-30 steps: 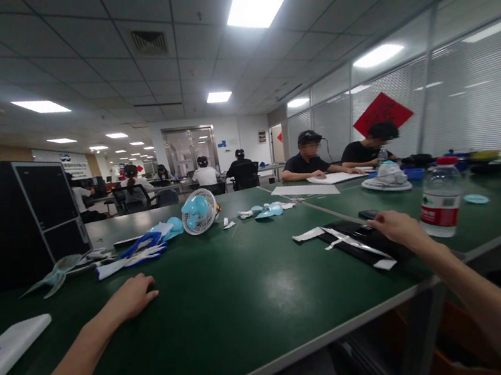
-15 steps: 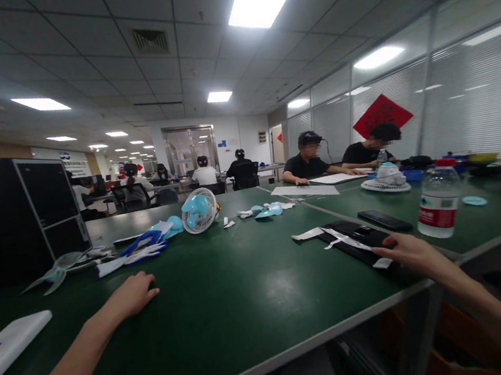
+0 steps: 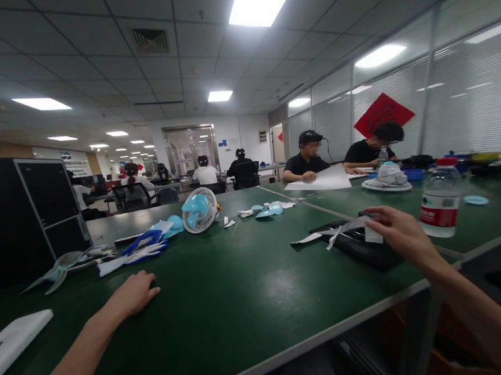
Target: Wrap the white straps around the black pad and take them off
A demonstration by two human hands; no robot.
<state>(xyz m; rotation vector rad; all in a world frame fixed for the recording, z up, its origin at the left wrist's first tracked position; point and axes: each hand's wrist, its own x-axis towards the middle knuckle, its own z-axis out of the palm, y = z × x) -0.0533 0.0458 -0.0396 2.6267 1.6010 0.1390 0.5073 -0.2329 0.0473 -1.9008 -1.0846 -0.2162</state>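
My right hand [image 3: 400,233] pinches one end of a white paper-like strip [image 3: 356,224] between thumb and fingers. That end is raised above a flat, shiny black pouch [image 3: 364,245], while the strip's far end trails over the pouch onto the green table [image 3: 230,298]. My left hand [image 3: 135,292] rests palm down on the table, holding nothing, its fingers loosely bent and thumb apart. Nearest it lie blue and white gloves [image 3: 140,252]. Behind my right hand the black phone is mostly hidden.
A water bottle [image 3: 440,198] with a red cap stands right of my right hand. Further back are a small fan [image 3: 199,210] and light-blue parts [image 3: 269,210]. A black cabinet [image 3: 12,219] and a white box [image 3: 12,349] are on the left. A person [image 3: 307,156] across the table handles a white sheet [image 3: 320,181].
My right hand has risen and lifted the strip's near end off the black pouch. My left hand has stayed put. The person opposite has raised a white sheet.
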